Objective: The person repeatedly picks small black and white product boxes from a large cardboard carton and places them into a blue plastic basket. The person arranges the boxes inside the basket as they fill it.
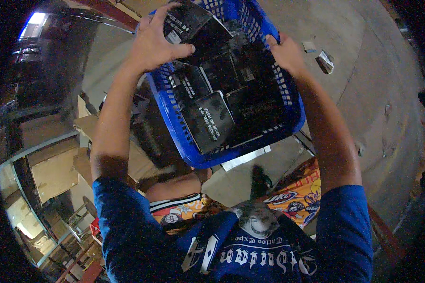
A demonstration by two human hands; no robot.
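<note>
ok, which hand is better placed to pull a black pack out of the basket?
Left, probably. The left hand already grips a black pack at the basket rim; the right hand only holds the far rim.

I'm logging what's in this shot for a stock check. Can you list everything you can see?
basket: one, blue perforated plastic, centre, held up by both hands
flat packets: several, black with white print, stacked inside the basket; exact count unclear
top packet: one, black, at the basket's far left rim under the left hand
small objects: two, pale, on the grey concrete floor at upper right
shelving: light frames with cardboard, lower left
left hand: on the basket's left rim, thumb over the top packet
right hand: gripping the right rim
</note>
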